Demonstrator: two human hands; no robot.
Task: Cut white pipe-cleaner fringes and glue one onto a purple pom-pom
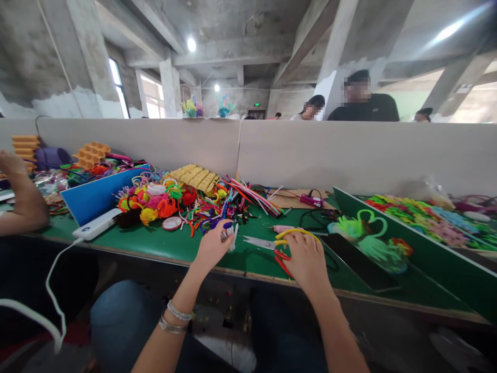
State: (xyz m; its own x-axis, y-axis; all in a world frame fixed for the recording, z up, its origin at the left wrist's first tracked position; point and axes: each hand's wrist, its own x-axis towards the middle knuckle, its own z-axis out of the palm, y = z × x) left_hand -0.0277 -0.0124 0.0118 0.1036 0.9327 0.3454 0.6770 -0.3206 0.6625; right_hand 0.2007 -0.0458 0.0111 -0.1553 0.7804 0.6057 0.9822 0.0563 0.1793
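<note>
My left hand (pixel 215 242) is closed around a small bunch of white pipe cleaners (pixel 234 239), whose ends stick out to the right past the fingers. In my right hand (pixel 306 256) is a pair of scissors (pixel 261 242) with yellow and red handles. The blades point left toward the bunch and stand slightly apart, with a gap between the tips and the white pieces. Behind the scissors lies a pink pen-like tool (pixel 285 228). A heap of colourful pipe cleaners (pixel 217 212) spreads behind my left hand.
A dark phone-like slab (pixel 359 261) and green pipe-cleaner swans (pixel 378 243) are at right, before a green divider (pixel 419 235). At left stand a blue divider (pixel 103 199) and a white power bank (pixel 97 224) with a cable. Another person's arm (pixel 23 202) reaches in at far left.
</note>
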